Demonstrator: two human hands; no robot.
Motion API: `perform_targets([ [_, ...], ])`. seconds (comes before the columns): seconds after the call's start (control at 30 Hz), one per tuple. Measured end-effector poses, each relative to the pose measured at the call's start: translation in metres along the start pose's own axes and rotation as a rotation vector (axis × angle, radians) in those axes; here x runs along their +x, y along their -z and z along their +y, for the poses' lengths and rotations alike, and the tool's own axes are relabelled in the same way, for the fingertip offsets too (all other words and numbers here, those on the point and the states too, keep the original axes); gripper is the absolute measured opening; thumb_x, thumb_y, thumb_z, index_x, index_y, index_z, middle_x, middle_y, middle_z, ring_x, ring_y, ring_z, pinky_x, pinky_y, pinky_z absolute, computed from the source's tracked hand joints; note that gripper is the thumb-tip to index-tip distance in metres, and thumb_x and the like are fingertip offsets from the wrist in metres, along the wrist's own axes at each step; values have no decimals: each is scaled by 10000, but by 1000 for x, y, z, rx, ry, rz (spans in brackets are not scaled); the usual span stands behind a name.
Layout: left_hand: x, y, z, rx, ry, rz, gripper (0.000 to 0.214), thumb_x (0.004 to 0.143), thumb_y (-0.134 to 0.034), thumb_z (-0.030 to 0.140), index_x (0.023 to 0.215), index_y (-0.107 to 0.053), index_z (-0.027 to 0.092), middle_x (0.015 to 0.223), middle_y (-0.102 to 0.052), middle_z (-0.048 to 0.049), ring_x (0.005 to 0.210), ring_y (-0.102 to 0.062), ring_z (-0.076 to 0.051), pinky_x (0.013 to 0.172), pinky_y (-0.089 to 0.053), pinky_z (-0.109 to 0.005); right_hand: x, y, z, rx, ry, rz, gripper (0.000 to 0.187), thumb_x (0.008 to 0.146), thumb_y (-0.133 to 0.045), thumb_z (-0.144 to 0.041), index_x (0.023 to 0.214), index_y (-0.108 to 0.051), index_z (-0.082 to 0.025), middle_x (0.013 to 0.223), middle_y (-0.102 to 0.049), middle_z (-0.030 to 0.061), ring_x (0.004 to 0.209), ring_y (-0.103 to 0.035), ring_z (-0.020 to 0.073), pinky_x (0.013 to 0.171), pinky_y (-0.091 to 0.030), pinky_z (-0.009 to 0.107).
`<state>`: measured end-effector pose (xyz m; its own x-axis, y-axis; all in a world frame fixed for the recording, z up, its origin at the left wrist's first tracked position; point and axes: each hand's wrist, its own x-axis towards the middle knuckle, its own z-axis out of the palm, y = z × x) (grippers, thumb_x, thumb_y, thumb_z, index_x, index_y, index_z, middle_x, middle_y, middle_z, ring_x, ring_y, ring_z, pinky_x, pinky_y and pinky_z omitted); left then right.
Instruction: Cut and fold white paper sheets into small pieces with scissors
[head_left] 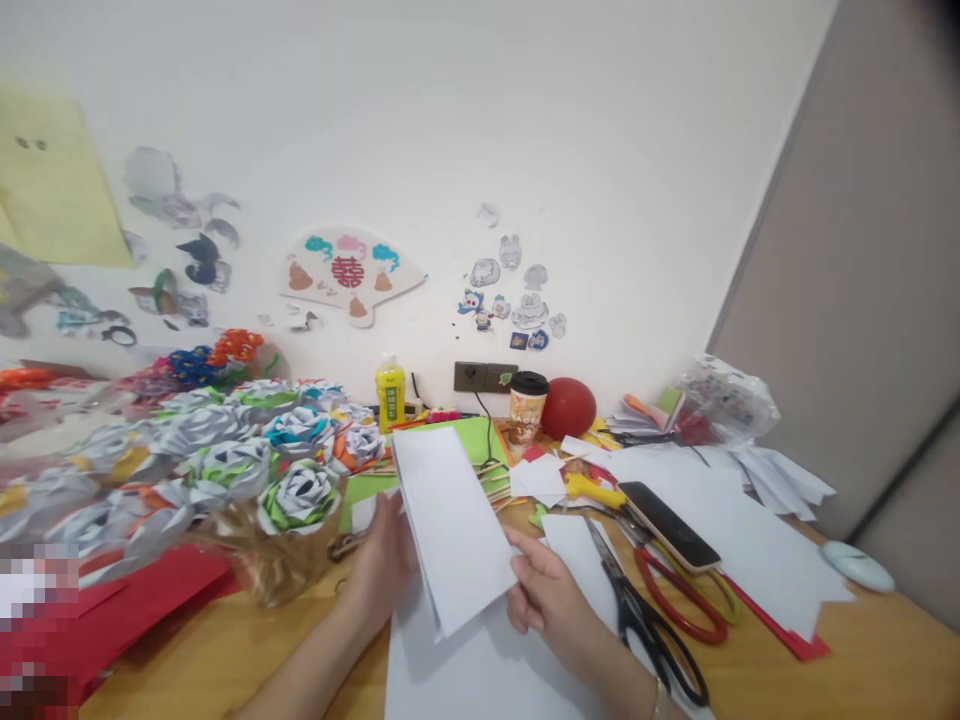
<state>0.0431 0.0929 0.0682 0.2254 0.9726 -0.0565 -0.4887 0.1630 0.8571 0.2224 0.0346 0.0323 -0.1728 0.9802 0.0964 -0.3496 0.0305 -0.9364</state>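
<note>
A folded white sheet of paper (454, 530) is held up, tilted, between my two hands. My left hand (384, 555) grips its left edge, with the fingertips partly hidden behind the paper. At the right edge, my right hand (551, 590) pinches it between thumb and curled fingers. Beneath lies a larger white sheet (487, 670) on the wooden table. Black-handled scissors (637, 610) rest just right of my right hand, beside red-handled scissors (686, 605).
Paper roses (300, 495) in brown wrapping crowd the left, near red paper (142, 610). At the back stand a yellow bottle (391, 395), a lidded cup (528, 410) and a red balloon (568, 407). A phone (667, 525), white sheets (735, 520) and a mouse (857, 566) lie right.
</note>
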Motion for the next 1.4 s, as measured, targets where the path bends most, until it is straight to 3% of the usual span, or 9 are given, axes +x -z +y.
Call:
perform_targets([
  [0.17, -20, -13, -7, -125, 293, -403, 783, 652, -392, 696, 1162, -524, 117, 970, -691, -135, 915, -607, -345, 900, -352, -483, 3, -4, 13, -94, -59, 1, 546, 741, -525, -474, 1141, -426, -117, 402, -465, -92, 286, -332, 50, 310, -201, 165],
  [0.3, -24, -7, -8, -197, 265, -483, 946, 551, -303, 806, 1153, -534, 113, 968, -687, -151, 911, -606, -362, 904, -331, -516, 7, -6, 23, -153, -83, 28, 567, 715, -490, -532, 1096, -419, -118, 416, -466, -95, 276, -325, 52, 320, -240, 176],
  [0.5, -20, 3, -15, -128, 219, -280, 637, 595, -537, 649, 963, -640, 139, 944, -702, -126, 951, -597, -323, 900, -384, -431, 6, -4, 24, -383, 10, 160, 443, 690, -575, -416, 1042, -488, -162, 748, -542, 9, 528, -490, 110, 505, -390, 245],
  [0.67, -23, 0, -17, 72, 135, -191, 661, 600, -522, 658, 1012, -618, 150, 1118, -627, -117, 1088, -504, -324, 926, -376, -413, -1, -8, 21, -635, 210, 194, 495, 703, -580, -310, 1161, -416, -222, 1067, -485, 62, 857, -496, 185, 779, -402, 321],
  [0.8, -27, -8, -14, 258, 40, -81, 699, 595, -603, 578, 1169, -503, 190, 1248, -530, -91, 1201, -383, -298, 977, -325, -402, -6, -16, 18, -771, 352, 104, 745, 641, -642, -379, 1268, -273, -217, 1275, -347, 105, 1091, -413, 258, 923, -336, 383],
  [0.97, -29, -13, -16, 354, -4, -71, 694, 632, -609, 523, 1223, -448, 197, 1235, -541, -97, 1215, -363, -302, 994, -295, -420, -10, -28, 12, -886, 246, 133, 994, 547, -716, -312, 1328, -132, -119, 1370, -216, 192, 1257, -185, 336, 1013, -198, 475],
  [1.07, -27, -12, -22, 382, -47, -83, 739, 613, -623, 525, 1240, -431, 184, 1236, -539, -102, 1218, -357, -306, 1007, -281, -398, -11, -33, 10, -920, 222, 153, 1047, 480, -736, -200, 1336, -135, -134, 1358, -255, 182, 1253, -196, 346, 1009, -210, 486],
  [1.23, -27, -14, -22, 380, -71, -119, 733, 635, -663, 414, 1276, -376, 207, 1292, -484, -82, 1189, -409, -277, 969, -346, -351, -9, -23, 9, -879, 321, 193, 662, 671, -597, -218, 1273, -322, -195, 1260, -440, 125, 1147, -403, 298, 953, -323, 433],
  [1.4, -23, -15, -1, 382, 17, 95, 502, 624, -662, 405, 1056, -580, 163, 1135, -620, -94, 1052, -541, -306, 851, -454, -380, -6, -3, -10, -668, 237, 300, 323, 790, -444, -220, 1104, -514, -192, 1057, -616, 87, 1019, -527, 257, 895, -391, 390],
])
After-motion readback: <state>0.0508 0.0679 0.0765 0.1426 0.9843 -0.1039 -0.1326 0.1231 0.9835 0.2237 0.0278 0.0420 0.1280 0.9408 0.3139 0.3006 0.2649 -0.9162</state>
